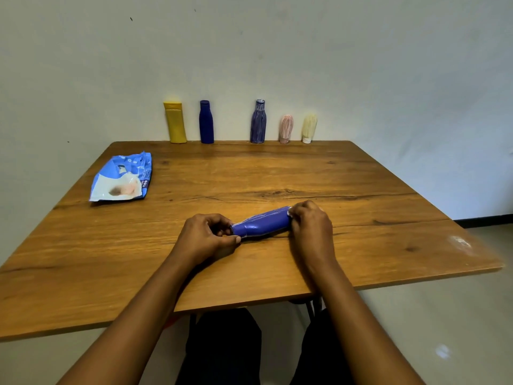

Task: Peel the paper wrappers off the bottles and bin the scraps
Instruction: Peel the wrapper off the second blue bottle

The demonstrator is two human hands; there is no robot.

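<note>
Head view: you sat at a wooden table [277, 173], and both your forearms reached over its near edge.
Bottle in work: a blue bottle [262, 222] lay on its side on the table, at the front middle. Its narrow neck pointed to your left, and its wide end pointed to your right and a little away from you.
Left hand: your left hand [206, 236] was at the neck end with the fingers curled, and thumb and forefinger pinched there. Whether they held the neck itself or only a piece of wrapper, I could not tell.
Right hand: your right hand [311, 225] gripped the wide end with the fingers curled over it. A small white edge showed at the fingertips.
Bottle surface: it was shiny and creased, with pale lines running along it.
Back row: five bottles stood upright at the far edge, against the wall. From your left these were a yellow bottle [175, 123], a navy bottle [206, 123], then with a gap a striped blue bottle [258, 123], a small pink bottle [286, 129] and a small cream bottle [309, 128].
Pouch: a blue and white pouch [122, 177] lay flat near the left edge of the table, well apart from your hands.
</note>
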